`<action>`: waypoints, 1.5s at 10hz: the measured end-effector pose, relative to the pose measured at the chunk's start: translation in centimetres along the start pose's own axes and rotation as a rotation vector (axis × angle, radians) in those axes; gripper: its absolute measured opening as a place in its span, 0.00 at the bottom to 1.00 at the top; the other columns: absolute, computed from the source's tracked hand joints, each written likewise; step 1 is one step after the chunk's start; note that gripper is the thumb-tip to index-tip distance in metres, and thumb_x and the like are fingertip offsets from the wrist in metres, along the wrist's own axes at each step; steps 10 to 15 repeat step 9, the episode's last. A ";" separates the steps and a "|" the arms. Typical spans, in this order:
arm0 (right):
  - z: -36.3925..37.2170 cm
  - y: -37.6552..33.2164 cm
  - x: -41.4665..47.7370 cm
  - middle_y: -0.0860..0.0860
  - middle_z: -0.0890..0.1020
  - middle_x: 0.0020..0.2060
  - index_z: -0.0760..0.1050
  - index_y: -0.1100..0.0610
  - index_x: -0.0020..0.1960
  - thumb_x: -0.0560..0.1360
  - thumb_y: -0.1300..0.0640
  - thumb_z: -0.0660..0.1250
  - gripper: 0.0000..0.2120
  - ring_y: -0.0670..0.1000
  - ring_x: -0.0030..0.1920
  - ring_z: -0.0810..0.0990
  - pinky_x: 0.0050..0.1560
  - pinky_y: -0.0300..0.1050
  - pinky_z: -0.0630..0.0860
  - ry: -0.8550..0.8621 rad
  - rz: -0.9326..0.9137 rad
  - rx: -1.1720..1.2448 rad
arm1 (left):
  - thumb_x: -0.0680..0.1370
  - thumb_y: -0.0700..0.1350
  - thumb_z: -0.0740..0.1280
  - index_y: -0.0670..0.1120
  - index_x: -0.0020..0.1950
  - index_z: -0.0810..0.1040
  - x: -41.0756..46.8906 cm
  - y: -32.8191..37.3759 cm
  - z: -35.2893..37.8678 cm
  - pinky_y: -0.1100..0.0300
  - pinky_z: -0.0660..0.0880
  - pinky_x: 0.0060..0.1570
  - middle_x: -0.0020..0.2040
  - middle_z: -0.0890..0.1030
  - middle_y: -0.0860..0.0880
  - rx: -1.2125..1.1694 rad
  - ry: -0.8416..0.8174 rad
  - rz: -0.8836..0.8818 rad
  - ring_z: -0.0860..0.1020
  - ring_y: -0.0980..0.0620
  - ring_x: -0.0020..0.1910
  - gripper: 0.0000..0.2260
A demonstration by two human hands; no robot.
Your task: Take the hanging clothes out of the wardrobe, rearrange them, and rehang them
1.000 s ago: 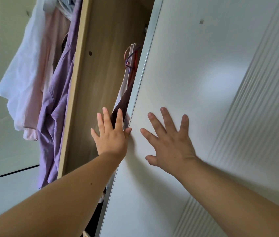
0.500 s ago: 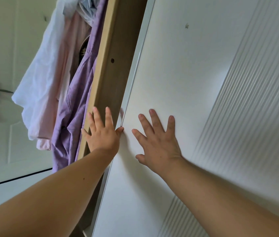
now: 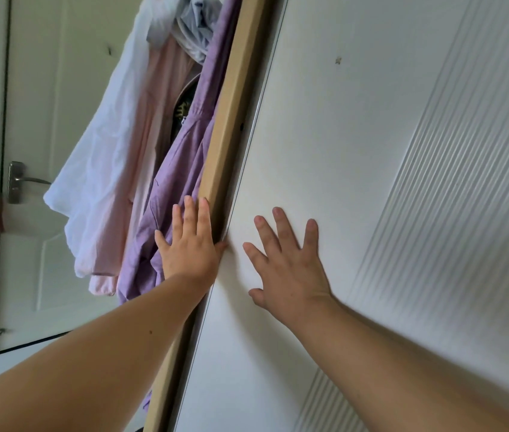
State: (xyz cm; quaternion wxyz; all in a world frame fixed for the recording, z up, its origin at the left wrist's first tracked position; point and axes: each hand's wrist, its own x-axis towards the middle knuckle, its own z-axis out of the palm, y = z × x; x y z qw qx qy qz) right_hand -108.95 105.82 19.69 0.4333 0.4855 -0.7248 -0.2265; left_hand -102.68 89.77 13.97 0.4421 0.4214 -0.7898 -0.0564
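wardrobe (image 3: 225,145) centre frame, white door (image 3: 324,151) nearly shut | purple shirt (image 3: 181,169), pink and white clothes (image 3: 97,157) hang outside, upper left (bunched) | left hand (image 3: 189,247), right hand (image 3: 287,269) flat, fingers spread | room door (image 3: 47,88) left

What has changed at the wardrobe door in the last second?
The white sliding door has moved left toward the wooden panel; the gap that showed hangers and a dark garment is almost shut. Both hands have travelled with it: left hand at the door's edge, right hand flat on its face. Neither grip has closed on anything. The purple shirt and the pale clothes still hang outside.
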 end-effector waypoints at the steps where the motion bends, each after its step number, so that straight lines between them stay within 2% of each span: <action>1: 0.0 -0.5 1.0 0.57 0.37 0.76 0.45 0.47 0.77 0.74 0.33 0.55 0.38 0.65 0.72 0.31 0.55 0.73 0.27 -0.002 0.002 0.013 | 0.80 0.55 0.55 0.52 0.74 0.29 0.5 -0.8 0.1 0.37 0.47 0.71 0.77 0.36 0.52 0.001 -0.008 0.054 0.37 0.51 0.76 0.36; 4: 0.2 -0.8 1.6 0.57 0.37 0.76 0.45 0.47 0.77 0.73 0.33 0.55 0.39 0.66 0.70 0.30 0.55 0.74 0.27 -0.008 0.005 0.011 | 0.80 0.52 0.57 0.49 0.75 0.31 0.9 -1.3 0.2 0.38 0.48 0.71 0.78 0.37 0.51 -0.013 -0.018 0.104 0.38 0.52 0.76 0.36; 5: 0.0 -0.7 1.5 0.57 0.38 0.76 0.47 0.48 0.77 0.74 0.34 0.55 0.38 0.65 0.71 0.30 0.56 0.73 0.26 -0.009 -0.006 -0.001 | 0.79 0.51 0.59 0.49 0.76 0.32 0.6 -1.0 -0.6 0.39 0.50 0.71 0.78 0.37 0.51 -0.072 -0.057 0.097 0.43 0.52 0.77 0.38; 6: -0.7 -0.6 1.0 0.56 0.43 0.77 0.53 0.48 0.76 0.74 0.38 0.58 0.34 0.62 0.74 0.34 0.60 0.67 0.22 0.023 -0.023 0.116 | 0.77 0.52 0.61 0.49 0.77 0.35 0.5 -0.3 -2.2 0.41 0.53 0.71 0.78 0.38 0.51 -0.166 -0.132 0.076 0.52 0.50 0.77 0.39; 7: -2.7 0.7 -0.1 0.56 0.52 0.77 0.58 0.49 0.75 0.74 0.43 0.62 0.32 0.58 0.76 0.43 0.72 0.57 0.35 0.155 0.022 0.351 | 0.77 0.54 0.62 0.49 0.78 0.40 0.3 1.0 -5.0 0.41 0.54 0.72 0.79 0.41 0.52 -0.251 -0.198 0.098 0.54 0.50 0.76 0.38; 8: -5.4 4.6 -1.7 0.56 0.62 0.74 0.65 0.50 0.73 0.74 0.47 0.63 0.28 0.58 0.75 0.54 0.75 0.52 0.50 0.354 0.126 0.515 | 0.78 0.59 0.59 0.50 0.78 0.48 -0.5 3.6 -8.8 0.48 0.57 0.73 0.78 0.51 0.52 -0.401 -0.188 0.168 0.55 0.53 0.76 0.34; 9: -9.6 10.1 -4.0 0.56 0.67 0.72 0.69 0.51 0.70 0.74 0.46 0.66 0.27 0.57 0.73 0.61 0.74 0.50 0.56 0.501 0.352 0.717 | 0.78 0.63 0.55 0.51 0.77 0.57 -1.0 6.9 -13.6 0.61 0.57 0.66 0.76 0.61 0.53 -0.744 -0.208 0.103 0.61 0.54 0.73 0.30; 15: -9.6 10.1 -4.0 0.56 0.67 0.72 0.69 0.51 0.70 0.74 0.46 0.66 0.27 0.57 0.73 0.61 0.74 0.50 0.56 0.501 0.352 0.717 | 0.78 0.63 0.55 0.51 0.77 0.57 -1.0 6.9 -13.6 0.61 0.57 0.66 0.76 0.61 0.53 -0.744 -0.208 0.103 0.61 0.54 0.73 0.30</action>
